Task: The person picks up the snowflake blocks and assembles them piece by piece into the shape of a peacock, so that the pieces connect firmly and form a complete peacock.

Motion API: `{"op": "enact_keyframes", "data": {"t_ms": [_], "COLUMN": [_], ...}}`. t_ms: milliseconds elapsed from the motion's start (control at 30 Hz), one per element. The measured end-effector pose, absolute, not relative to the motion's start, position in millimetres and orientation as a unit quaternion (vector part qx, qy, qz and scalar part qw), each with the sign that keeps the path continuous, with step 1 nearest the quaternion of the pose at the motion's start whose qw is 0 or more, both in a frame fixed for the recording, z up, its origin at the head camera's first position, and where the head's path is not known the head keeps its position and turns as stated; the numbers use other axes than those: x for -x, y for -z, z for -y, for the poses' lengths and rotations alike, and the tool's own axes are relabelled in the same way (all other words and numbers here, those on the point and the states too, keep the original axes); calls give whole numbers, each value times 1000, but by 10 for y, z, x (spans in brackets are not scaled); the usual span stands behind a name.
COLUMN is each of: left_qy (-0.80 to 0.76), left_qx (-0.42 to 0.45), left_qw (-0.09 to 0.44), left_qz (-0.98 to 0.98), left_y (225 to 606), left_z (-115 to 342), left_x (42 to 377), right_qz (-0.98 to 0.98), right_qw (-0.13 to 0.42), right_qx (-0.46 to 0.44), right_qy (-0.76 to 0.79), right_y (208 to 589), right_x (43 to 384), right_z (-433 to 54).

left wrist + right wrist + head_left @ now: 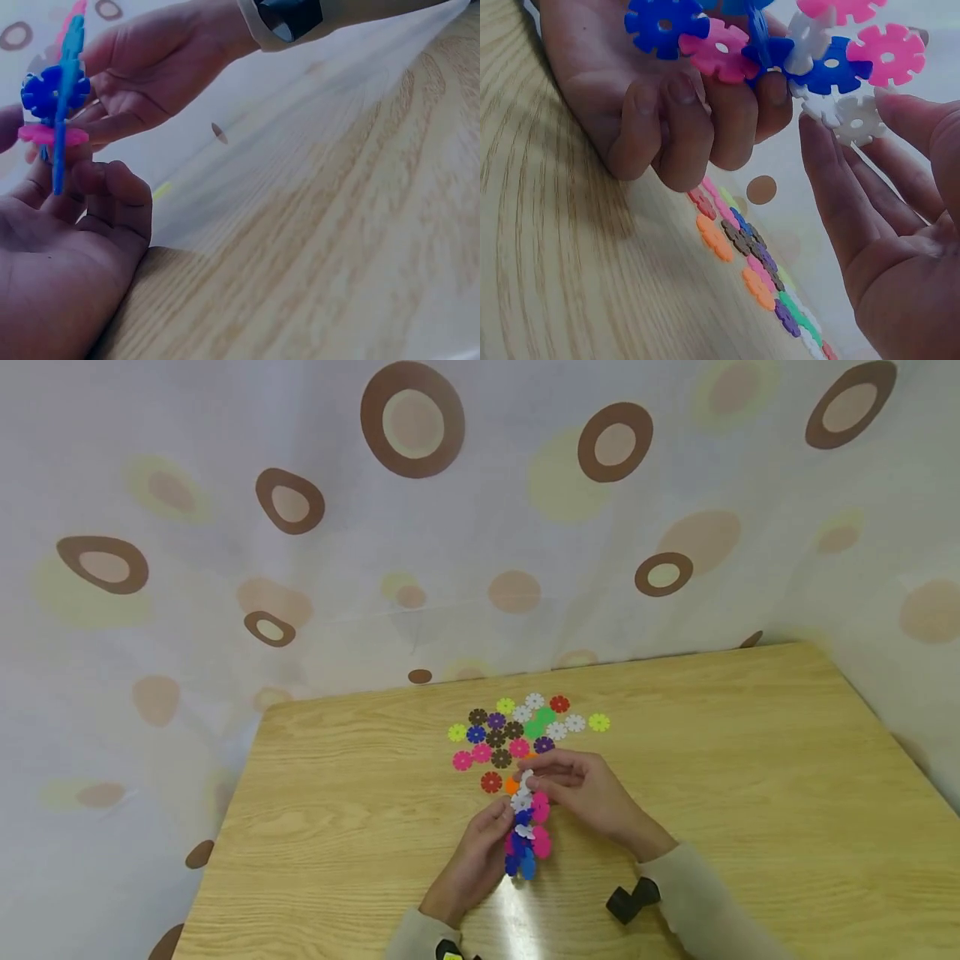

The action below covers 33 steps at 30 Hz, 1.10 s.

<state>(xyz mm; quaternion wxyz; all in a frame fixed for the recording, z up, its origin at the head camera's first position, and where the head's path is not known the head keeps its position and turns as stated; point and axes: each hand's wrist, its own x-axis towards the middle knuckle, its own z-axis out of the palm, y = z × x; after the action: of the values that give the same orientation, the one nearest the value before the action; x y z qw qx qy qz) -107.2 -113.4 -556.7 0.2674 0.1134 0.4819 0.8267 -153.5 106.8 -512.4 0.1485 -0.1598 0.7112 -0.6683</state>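
Note:
A cluster of interlocked snowflake discs (528, 839) in blue, pink and white hangs above the table between both hands. My left hand (477, 852) grips its lower left side with curled fingers; in the right wrist view the blue (666, 25) and pink discs (720, 49) rest over those fingers. With thumb and fingertips, my right hand (592, 789) pinches a white disc (857, 121) at the far end of the cluster. In the left wrist view a blue disc (54, 91) and a flat pink disc (54, 135) show between the hands.
Several loose snowflake discs in many colours lie spread on the wooden table (337, 810) beyond the hands, among them a red disc (491, 782) and a yellow disc (599, 722). A patterned curtain (465, 527) borders the table's far edge.

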Motion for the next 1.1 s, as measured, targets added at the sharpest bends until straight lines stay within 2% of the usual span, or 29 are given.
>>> {"op": "enact_keyframes", "data": {"t_ms": [133,333,600,1100], "left_qy": [-817,-809,-797,-725], "left_qx": [-95,-125,-163,-121], "left_qw": [245,215,218,186], "left_qz": [-513,-532,-539,-652], "left_y": [5575,5606,5634,5611], "left_z": [1119,1107,1129,1110], "left_x": [1070,1071,1066,1058], "right_qz": [-714,-721,-719,-689], "right_qw": [152,143,144,180], "right_qx": [164,164,163,145], "right_qy": [664,658,660,687], "right_y": [5136,5135,5179,5300], "right_x": [1530,1533,1523,1538], "right_z": [-1074,-1099,-1110,-1119]}}
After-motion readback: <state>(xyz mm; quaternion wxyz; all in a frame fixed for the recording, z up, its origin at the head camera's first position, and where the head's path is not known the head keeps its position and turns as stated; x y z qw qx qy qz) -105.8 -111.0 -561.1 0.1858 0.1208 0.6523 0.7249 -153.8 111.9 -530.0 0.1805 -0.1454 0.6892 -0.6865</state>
